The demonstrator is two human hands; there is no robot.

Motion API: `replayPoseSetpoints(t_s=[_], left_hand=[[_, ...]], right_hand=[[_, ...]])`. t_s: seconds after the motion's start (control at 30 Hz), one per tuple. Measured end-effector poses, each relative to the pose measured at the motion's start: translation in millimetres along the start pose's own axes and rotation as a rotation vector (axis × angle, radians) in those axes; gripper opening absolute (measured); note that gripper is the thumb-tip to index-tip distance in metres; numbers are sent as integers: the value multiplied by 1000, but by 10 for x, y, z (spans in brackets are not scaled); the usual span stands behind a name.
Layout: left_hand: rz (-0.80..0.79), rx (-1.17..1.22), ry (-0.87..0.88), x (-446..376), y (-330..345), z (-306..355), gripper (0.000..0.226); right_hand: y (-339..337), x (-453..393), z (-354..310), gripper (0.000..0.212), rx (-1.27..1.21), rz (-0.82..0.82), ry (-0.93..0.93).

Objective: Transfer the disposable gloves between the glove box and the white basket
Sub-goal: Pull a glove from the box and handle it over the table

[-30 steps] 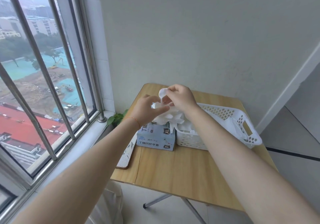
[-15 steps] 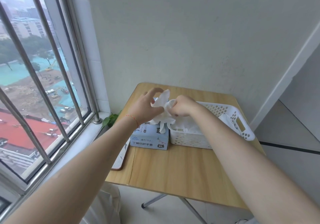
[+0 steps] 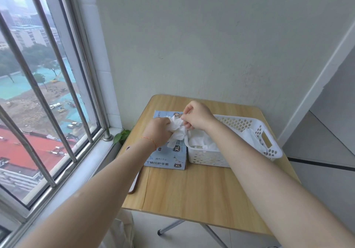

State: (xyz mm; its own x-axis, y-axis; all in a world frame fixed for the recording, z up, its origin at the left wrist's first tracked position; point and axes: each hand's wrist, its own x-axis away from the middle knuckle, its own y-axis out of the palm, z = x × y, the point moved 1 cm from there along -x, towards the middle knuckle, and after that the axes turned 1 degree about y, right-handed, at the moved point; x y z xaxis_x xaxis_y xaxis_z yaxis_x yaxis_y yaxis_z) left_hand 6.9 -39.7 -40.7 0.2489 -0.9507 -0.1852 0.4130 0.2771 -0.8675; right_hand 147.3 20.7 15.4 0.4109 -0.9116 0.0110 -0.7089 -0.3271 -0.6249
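Observation:
A pale blue glove box marked XL lies on the wooden table, with a white perforated basket right beside it. Several white gloves lie crumpled in the basket. My left hand grips a bunched white glove just above the box top. My right hand pinches the same glove's upper edge with curled fingers. The box opening is hidden under the hands and the glove.
A barred window runs along the left, with a sill below it. A green plant pokes up between sill and table. A flat brown-edged object hangs off the table's left edge. A plain wall stands behind.
Both hands have lowered the glove toward the box top. My left hand has closed round the bunched glove, and my right hand has shifted to pinch its upper edge.

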Motion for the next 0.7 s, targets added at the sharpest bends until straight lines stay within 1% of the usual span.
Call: replayPoseSetpoints(t_s=[0.07,0.13,0.2,0.27,0.3,0.33,0.37,0.4,0.43,0.47,0.5,0.57,0.63,0.7], left_hand=[[-31,-41,-50,-14,42,11,26],[-119,-110,-67,-11,53,52,29],[-223,-169,-53,-35,-5,114,31],[-280,-147,-60,-67,-151,160,29],[-263,-102,-64,-102,-219,145,23],[-209,-30,-66,-126,-289,132,16],[-108,51,-76,-128,-340,109,18],[1,113,-70,-108,-369,113,25],[73,145,-37,-81,-379,131,31],[91,174,-1,-51,-370,161,35],[63,208,18,-15,-350,186,39],[-49,242,-12,41,-262,170,44],[-118,194,-69,75,-170,73,48],[-155,149,-97,98,-110,-7,56]], right_hand=[[20,-8,41,15,77,-11,1],[39,-13,63,12,161,-19,-14],[43,-22,73,15,179,-3,-33],[30,-34,66,12,176,32,-44],[27,-44,54,11,166,46,-50],[20,-60,39,12,155,56,-53],[22,-70,9,13,146,59,-58],[24,-73,-20,12,141,58,-64],[31,-75,-58,12,136,56,-78],[39,-78,-94,12,127,54,-94],[49,-75,-141,12,112,54,-110],[57,-77,-231,12,68,75,-137],[35,-94,-305,14,5,135,-165],[-4,-112,-334,16,-83,225,-199]])
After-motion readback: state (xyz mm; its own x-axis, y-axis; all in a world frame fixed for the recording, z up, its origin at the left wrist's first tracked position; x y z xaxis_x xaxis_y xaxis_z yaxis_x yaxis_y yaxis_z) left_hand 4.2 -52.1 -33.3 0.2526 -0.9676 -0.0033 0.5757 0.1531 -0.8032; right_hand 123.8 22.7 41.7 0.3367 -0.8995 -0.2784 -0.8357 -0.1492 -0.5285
